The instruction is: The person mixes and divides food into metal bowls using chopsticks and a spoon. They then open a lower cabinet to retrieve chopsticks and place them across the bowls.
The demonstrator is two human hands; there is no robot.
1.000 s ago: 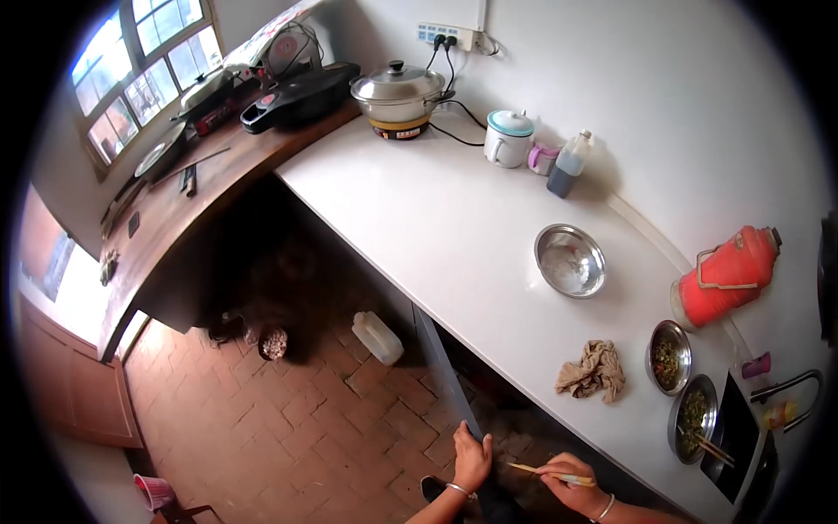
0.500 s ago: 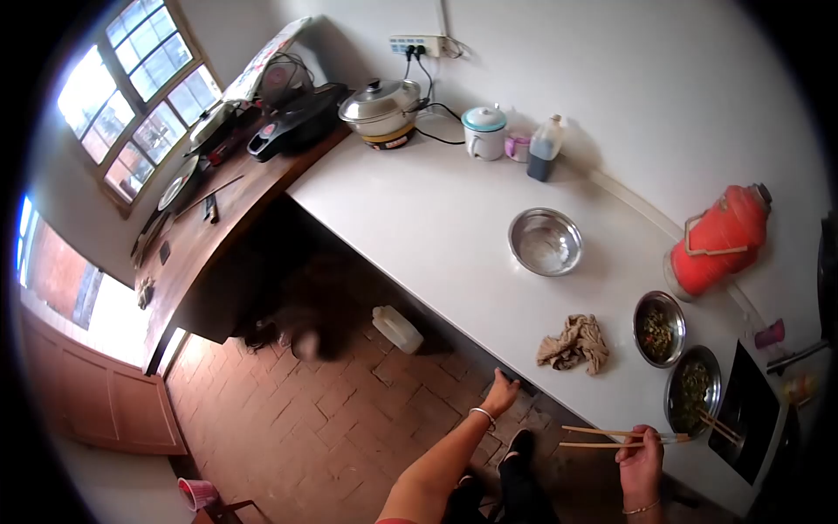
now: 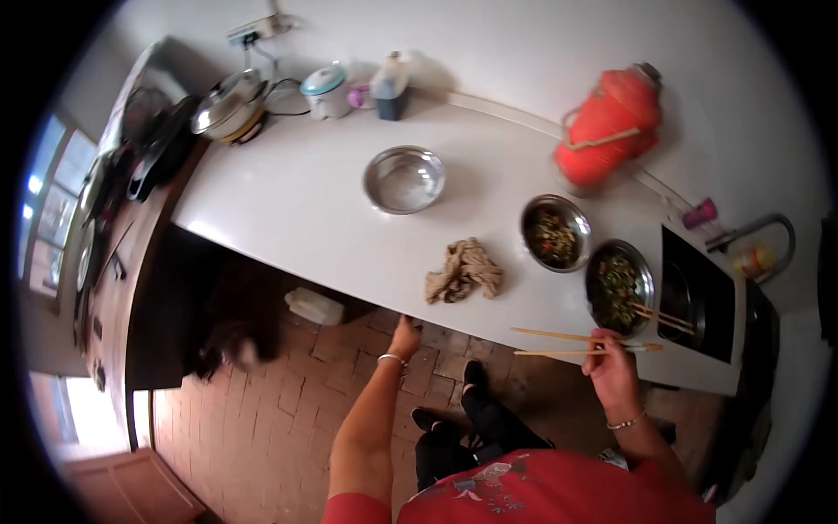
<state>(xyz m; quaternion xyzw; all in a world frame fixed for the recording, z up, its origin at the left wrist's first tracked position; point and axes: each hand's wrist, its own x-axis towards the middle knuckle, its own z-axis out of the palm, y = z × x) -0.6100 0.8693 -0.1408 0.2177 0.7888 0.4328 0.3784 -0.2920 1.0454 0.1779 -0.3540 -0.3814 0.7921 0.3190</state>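
My right hand (image 3: 614, 380) is closed around a pair of wooden chopsticks (image 3: 559, 353); their long ends point left, apart from each other, over the counter's front edge. Just beyond it, a steel bowl (image 3: 647, 276) of chopped greens has another pair of chopsticks (image 3: 672, 322) leaning over its rim. Behind that stands a second steel bowl (image 3: 532, 216) with chopped food. My left hand (image 3: 404, 338) is closed at the front edge of the white counter (image 3: 305, 236); something dark shows by its fingers, too small to make out. A crumpled brown cloth (image 3: 465, 271) lies nearest to it.
A shiny steel bowl (image 3: 403, 180) sits mid-counter. Along the wall are a red thermos (image 3: 611, 127), a bottle of dark liquid (image 3: 390, 90), a lidded enamel mug (image 3: 326, 92) and an electric pot (image 3: 230, 106). A black cooktop (image 3: 698, 293) is at right; a plastic jug (image 3: 315, 306) is on the floor.
The view has swung right and down, so the counter things appear further left and my red shirt shows. Both hands keep their closed grip, the right still on the chopsticks.
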